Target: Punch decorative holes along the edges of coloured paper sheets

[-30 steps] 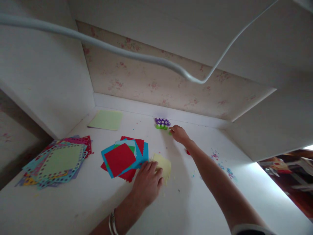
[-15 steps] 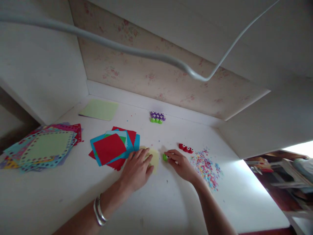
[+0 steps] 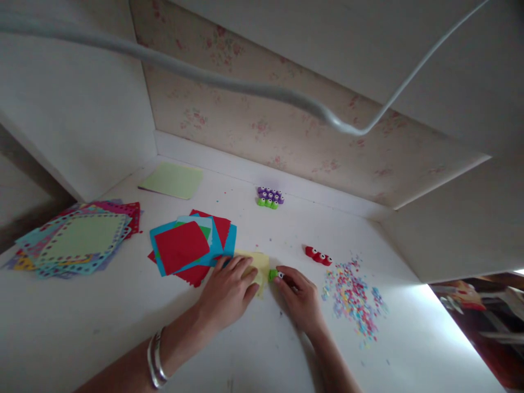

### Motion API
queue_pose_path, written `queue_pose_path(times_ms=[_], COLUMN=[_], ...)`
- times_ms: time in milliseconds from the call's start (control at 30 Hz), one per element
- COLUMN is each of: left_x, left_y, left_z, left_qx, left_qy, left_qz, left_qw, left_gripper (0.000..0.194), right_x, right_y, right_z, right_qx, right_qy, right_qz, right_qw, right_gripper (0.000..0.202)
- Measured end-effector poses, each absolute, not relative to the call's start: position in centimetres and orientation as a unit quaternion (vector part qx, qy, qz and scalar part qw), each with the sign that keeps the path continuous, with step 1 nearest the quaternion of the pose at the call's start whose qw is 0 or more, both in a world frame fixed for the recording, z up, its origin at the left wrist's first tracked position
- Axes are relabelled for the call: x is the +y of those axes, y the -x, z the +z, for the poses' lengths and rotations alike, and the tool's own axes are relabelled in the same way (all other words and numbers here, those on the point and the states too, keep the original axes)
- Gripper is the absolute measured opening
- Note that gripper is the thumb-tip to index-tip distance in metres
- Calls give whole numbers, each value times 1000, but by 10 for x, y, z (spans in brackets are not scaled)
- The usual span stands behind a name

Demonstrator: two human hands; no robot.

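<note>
My left hand [image 3: 229, 286] lies flat across a pale yellow sheet of paper [image 3: 258, 263], its fingers spread and holding nothing. At the sheet's right edge sits a small green craft punch [image 3: 273, 274] with a white and black button. The thumb and fingers of my right hand [image 3: 301, 295] are closed around that punch. Whether the paper's edge is inside the punch's slot I cannot tell. To the left, partly under my left fingertips, is a loose pile of red, blue and green paper [image 3: 182, 248].
Red punches [image 3: 318, 255] stand in a row beyond my right hand, near scattered paper confetti [image 3: 354, 297]. Purple and green punches [image 3: 270, 196] are grouped by the back wall. Hole-edged sheets [image 3: 84, 237] are stacked far left; pale green paper [image 3: 172, 180] lies behind. A pale cable [image 3: 229, 82] crosses above.
The punch in my right hand has come closer to the yellow sheet's right edge. My left hand stays on the paper. The whole view has shifted slightly.
</note>
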State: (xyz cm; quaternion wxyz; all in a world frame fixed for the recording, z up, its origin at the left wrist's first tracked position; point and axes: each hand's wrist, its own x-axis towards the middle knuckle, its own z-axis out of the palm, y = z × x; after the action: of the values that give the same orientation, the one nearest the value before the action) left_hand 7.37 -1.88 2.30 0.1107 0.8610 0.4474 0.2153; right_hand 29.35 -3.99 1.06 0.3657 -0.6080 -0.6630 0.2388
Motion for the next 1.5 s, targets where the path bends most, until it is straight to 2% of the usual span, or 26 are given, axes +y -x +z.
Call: queue_pose_path(times_ms=[333, 500, 667, 800, 867, 933, 1000, 1167, 1267, 1333, 1500], left_x=[-15, -12, -12, -12, -11, -10, -10, -7, -3, -1, -1], left_y=[-73, -72, -72, -71, -70, -69, -70, -74, -74, -74, -75], left_z=[23, 24, 25, 28, 28, 27, 25, 27, 32, 34, 34], left_qx=[470, 492, 489, 498, 491, 479, 468, 474, 504, 513, 511], left_qy=[-849, -839, -836, -830, -832, -831, -822, -716, -618, -593, -597], left_qz=[213, 203, 217, 214, 214, 222, 245, 333, 332, 326, 327], left_qw=[113, 109, 126, 132, 143, 172, 214, 388, 504, 528, 525], left_gripper=[26, 36, 36, 46, 38, 22, 17, 31, 46, 51, 48], right_x=[-40, -41, -40, -42, -43, -44, -43, -43, -44, -44, -45], right_y=[-295, -297, -295, -293, -294, -294, -294, -294, -294, -294, -293], right_z=[11, 9, 13, 13, 12, 12, 14, 18, 19, 20, 23], right_qx=[-708, -713, -715, -718, -715, -709, -705, -693, -680, -671, -671], right_qy=[582, 579, 570, 561, 561, 564, 566, 571, 579, 584, 576], right_qz=[202, 195, 206, 218, 225, 232, 236, 244, 251, 258, 264], right_qw=[346, 344, 349, 350, 352, 354, 356, 366, 374, 377, 385], right_gripper=[18, 20, 19, 20, 20, 20, 20, 20, 20, 20, 18])
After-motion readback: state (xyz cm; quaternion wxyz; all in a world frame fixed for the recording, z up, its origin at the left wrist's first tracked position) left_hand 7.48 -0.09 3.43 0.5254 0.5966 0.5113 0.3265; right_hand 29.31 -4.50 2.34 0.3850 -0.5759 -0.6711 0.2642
